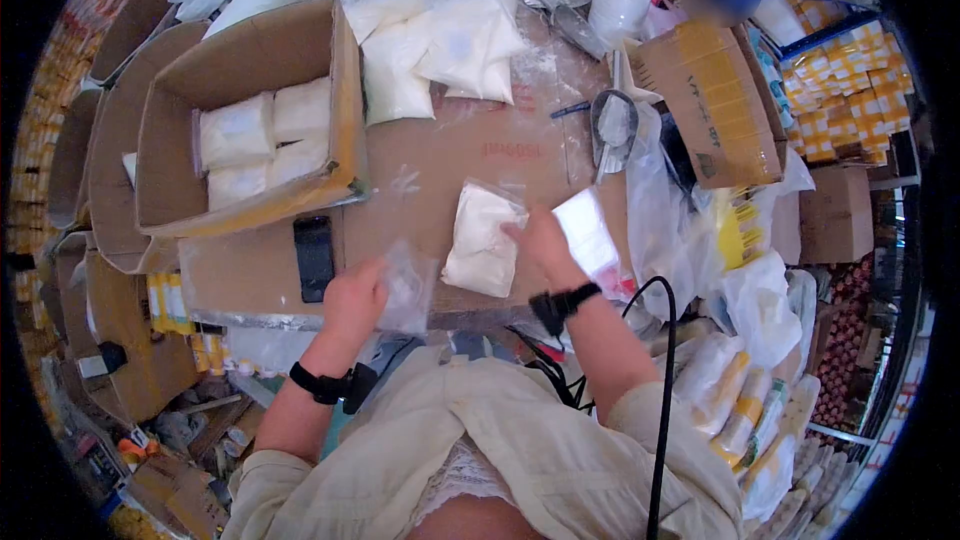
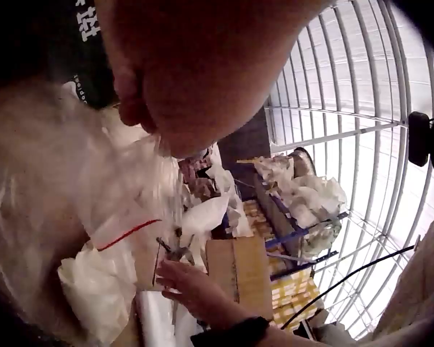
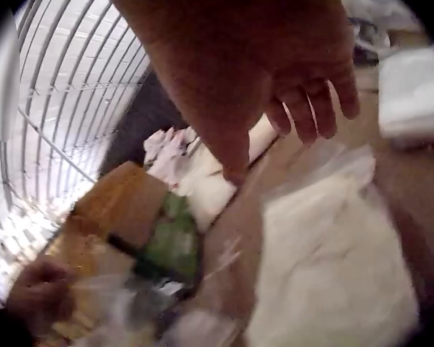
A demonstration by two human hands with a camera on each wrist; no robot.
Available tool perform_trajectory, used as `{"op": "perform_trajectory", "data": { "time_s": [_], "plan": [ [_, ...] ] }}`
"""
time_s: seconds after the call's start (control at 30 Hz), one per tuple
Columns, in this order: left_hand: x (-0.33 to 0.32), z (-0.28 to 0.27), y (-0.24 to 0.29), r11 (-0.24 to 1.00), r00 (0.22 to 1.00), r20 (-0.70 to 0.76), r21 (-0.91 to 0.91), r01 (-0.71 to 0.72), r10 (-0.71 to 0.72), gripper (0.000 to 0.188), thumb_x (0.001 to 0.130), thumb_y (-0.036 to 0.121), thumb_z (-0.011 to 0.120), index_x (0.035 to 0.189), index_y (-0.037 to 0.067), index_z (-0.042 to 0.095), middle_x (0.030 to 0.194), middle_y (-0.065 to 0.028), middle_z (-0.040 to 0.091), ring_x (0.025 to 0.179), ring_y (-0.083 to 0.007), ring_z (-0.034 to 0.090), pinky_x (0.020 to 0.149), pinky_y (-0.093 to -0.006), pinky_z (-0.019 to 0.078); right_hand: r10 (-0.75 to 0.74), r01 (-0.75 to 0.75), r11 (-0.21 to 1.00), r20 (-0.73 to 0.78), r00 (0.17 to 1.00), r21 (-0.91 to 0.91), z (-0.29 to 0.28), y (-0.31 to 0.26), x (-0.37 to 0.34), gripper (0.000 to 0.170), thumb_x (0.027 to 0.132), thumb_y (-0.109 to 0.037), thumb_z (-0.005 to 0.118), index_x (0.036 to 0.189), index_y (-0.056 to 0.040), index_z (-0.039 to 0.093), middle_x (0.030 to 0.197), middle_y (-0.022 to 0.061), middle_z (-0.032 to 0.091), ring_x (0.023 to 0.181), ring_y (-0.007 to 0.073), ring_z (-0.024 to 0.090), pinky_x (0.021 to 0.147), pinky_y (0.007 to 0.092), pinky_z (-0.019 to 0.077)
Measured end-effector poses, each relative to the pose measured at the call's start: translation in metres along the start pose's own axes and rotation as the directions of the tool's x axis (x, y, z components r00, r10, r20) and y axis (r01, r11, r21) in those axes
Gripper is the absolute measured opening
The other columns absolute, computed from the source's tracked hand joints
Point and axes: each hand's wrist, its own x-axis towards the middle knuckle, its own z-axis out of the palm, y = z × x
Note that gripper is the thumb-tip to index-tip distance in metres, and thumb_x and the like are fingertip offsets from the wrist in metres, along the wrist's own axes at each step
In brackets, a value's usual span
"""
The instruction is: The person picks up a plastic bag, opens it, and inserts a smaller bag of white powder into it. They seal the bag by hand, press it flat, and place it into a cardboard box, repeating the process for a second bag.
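My left hand (image 1: 355, 295) grips a clear, thin plastic bag (image 1: 408, 290) near the front edge of the cardboard-covered table. In the left wrist view its fingers are curled and the plastic hangs below them, partly blurred. A filled bag of off-white powder (image 1: 482, 248) lies flat between my two hands. At that bag's right side is my right hand (image 1: 545, 245), palm down. The right wrist view shows its fingers spread loosely just past the powder bag (image 3: 325, 267), holding nothing. Right beside this hand lies a flat white stack (image 1: 588, 230).
An open carton (image 1: 345, 90) with several powder bags stands at the left, a black phone (image 1: 314, 258) in front of it. More filled bags (image 1: 400, 70) lie at the back. A metal scoop (image 1: 613, 130) and a tilted carton (image 1: 710, 105) are at the right. A black cable (image 1: 665, 370) crosses my right side.
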Motion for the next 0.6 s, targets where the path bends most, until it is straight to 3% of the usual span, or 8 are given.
{"op": "perform_trajectory", "data": {
  "time_s": [0.07,0.13,0.23,0.27,0.37,0.4,0.5,0.6],
  "plan": [
    [0.001,-0.004,-0.007,0.996,0.996,-0.042,0.038,-0.08,0.082,0.012,0.073,0.01,0.055,0.085,0.008,0.057,0.069,-0.0132,0.057,0.066,-0.0331,0.056,0.058,-0.0425,0.045,0.261,-0.301,0.863,0.152,0.953,0.405,-0.012,-0.019,0.007,0.034,0.076,-0.017,0.066,0.101,0.0021,0.052,0.092,0.0179,0.059,0.082,0.0274,0.059,0.069,0.0395,0.0477],
    [0.006,-0.01,-0.01,0.989,0.992,-0.074,0.116,-0.092,0.101,0.014,0.074,0.011,0.056,0.087,0.009,0.056,0.072,-0.0133,0.058,0.068,-0.0326,0.057,0.059,-0.0413,0.0453,0.415,-0.506,0.567,0.305,0.857,0.651,0.008,-0.003,0.016,0.04,0.076,-0.007,0.065,0.111,0.0007,0.047,0.097,0.0139,0.058,0.085,0.0247,0.058,0.068,0.0392,0.0488],
    [0.018,-0.01,-0.001,0.965,0.962,-0.125,-0.128,0.227,-0.243,0.012,0.076,0.011,0.056,0.087,0.007,0.054,0.073,-0.0136,0.059,0.069,-0.0308,0.058,0.06,-0.0391,0.0452,0.417,-0.689,0.051,0.611,0.673,0.723,0.062,0.029,0.004,0.046,0.075,-0.023,0.068,0.112,-0.0006,0.051,0.092,0.0116,0.062,0.082,0.0238,0.06,0.067,0.0358,0.0476],
    [0.018,-0.002,-0.008,0.953,0.957,-0.103,-0.162,0.254,-0.272,0.012,0.077,0.011,0.056,0.087,0.006,0.054,0.073,-0.0138,0.059,0.069,-0.0302,0.058,0.06,-0.0387,0.0451,0.343,-0.639,0.059,0.585,0.735,0.767,0.067,0.03,-0.002,0.047,0.076,-0.019,0.066,0.117,-0.0036,0.047,0.098,0.0104,0.06,0.084,0.0214,0.058,0.067,0.0364,0.047],
    [0.023,0.033,-0.033,0.906,0.933,-0.059,-0.267,0.328,-0.355,0.012,0.078,0.012,0.056,0.087,0.004,0.052,0.072,-0.0142,0.058,0.068,-0.029,0.058,0.059,-0.0376,0.045,0.488,-0.706,0.484,0.511,0.708,0.516,0.05,-0.002,0.003,0.035,0.079,-0.015,0.062,0.109,-0.0007,0.05,0.103,0.012,0.057,0.084,0.0235,0.058,0.069,0.0354,0.0461],
    [0.025,0.038,-0.033,0.886,0.923,-0.043,-0.301,0.353,-0.383,0.013,0.078,0.012,0.056,0.087,0.004,0.052,0.072,-0.0143,0.058,0.068,-0.0288,0.058,0.059,-0.0374,0.045,0.427,-0.519,0.506,0.323,0.845,0.689,0.078,0.005,-0.001,0.033,0.081,-0.019,0.058,0.108,-0.0005,0.052,0.097,0.0089,0.059,0.077,0.0199,0.056,0.066,0.0323,0.0437],
    [0.029,0.058,-0.045,0.903,0.932,-0.066,-0.281,0.325,-0.357,0.015,0.079,0.014,0.057,0.088,0.004,0.051,0.071,-0.0149,0.057,0.067,-0.0299,0.058,0.059,-0.0377,0.0449,0.322,-0.495,0.266,0.408,0.854,0.827,0.078,0.001,-0.003,0.035,0.082,-0.02,0.056,0.111,-0.0005,0.051,0.094,0.0062,0.06,0.075,0.0169,0.055,0.066,0.0316,0.0431],
    [0.039,0.057,-0.02,0.928,0.947,-0.069,-0.234,0.29,-0.314,0.016,0.08,0.016,0.057,0.088,0.004,0.05,0.071,-0.0154,0.057,0.067,-0.0316,0.057,0.059,-0.0394,0.0446,0.206,-0.273,0.215,0.23,0.951,0.938,0.043,0.009,-0.014,0.036,0.082,-0.018,0.056,0.113,-0.0004,0.051,0.093,0.0051,0.061,0.077,0.015,0.056,0.067,0.029,0.0441]
  ]
}}
